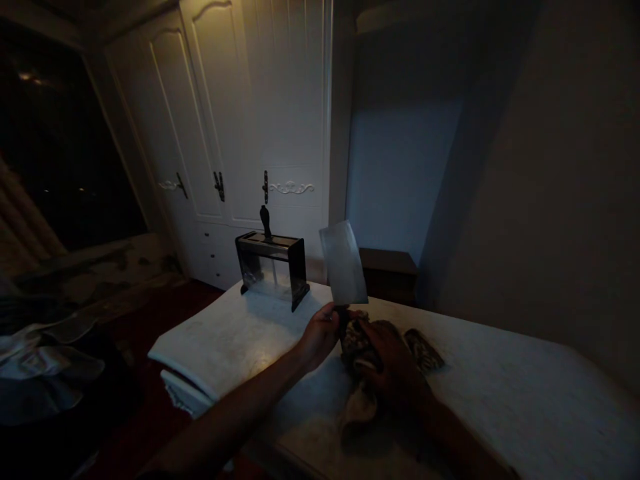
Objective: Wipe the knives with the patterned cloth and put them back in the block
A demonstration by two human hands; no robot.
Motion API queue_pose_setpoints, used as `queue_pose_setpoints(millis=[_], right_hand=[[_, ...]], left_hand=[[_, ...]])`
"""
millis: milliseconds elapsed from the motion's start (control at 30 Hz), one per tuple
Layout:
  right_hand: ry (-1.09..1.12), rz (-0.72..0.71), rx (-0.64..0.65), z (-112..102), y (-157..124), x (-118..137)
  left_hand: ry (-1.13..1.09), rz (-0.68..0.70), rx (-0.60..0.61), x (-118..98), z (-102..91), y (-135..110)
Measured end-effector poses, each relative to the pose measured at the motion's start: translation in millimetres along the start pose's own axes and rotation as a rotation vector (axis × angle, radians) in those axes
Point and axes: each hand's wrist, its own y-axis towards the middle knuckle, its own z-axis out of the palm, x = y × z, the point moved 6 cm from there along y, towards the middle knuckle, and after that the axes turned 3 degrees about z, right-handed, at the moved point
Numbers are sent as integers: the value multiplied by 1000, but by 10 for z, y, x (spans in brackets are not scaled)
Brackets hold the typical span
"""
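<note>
Upright above the table is a cleaver (344, 263) with a broad pale blade. My left hand (320, 337) is closed around the lower part of it, near the dark handle, which is mostly hidden. My right hand (393, 360) grips a dark patterned cloth (357, 340) bunched against the handle, and one end of the cloth hangs below the fingers. A separate-looking piece of similar patterned fabric (424, 351) lies on the table just right of this hand. Behind my left hand stands a knife block (270, 250) with clear sides, and a black-handled tool (265, 221) sticks up from its top.
The white table (500, 373) has a partly open drawer (185, 393) at its left. White wardrobe doors (215, 120) rise behind. A low brown cabinet (390, 263) stands beyond the far edge, and fabric (45, 360) is piled at the left. The room is dim.
</note>
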Motion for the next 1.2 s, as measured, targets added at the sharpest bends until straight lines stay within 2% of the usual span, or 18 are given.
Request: queue_pose_setpoints(millis=[200,367,567,700,800,933,1033,1167,1200], right_hand=[[8,-32,15,-53,16,66],[43,-66,98,-138,40,124],[37,-72,80,-47,-32,-71],[52,-8,71,9,-48,-189],[79,37,152,11,-20,-162],[101,105,254,6,12,-122],[100,128,263,3,20,-116],[108,120,234,-23,32,-89],[111,124,233,-27,33,-86]], left_hand=[[-36,-55,104,34,119,-53],[-51,-61,57,-21,78,-39],[69,12,-21,-270,-130,-49],[279,89,-28,-686,-292,-134],[557,131,3,-1113,-326,-221],[953,155,66,-1708,-239,-314],[1266,53,110,-2045,-179,-330],[1607,152,201,-2508,-6,-287],[1707,179,193,-2628,41,-270]])
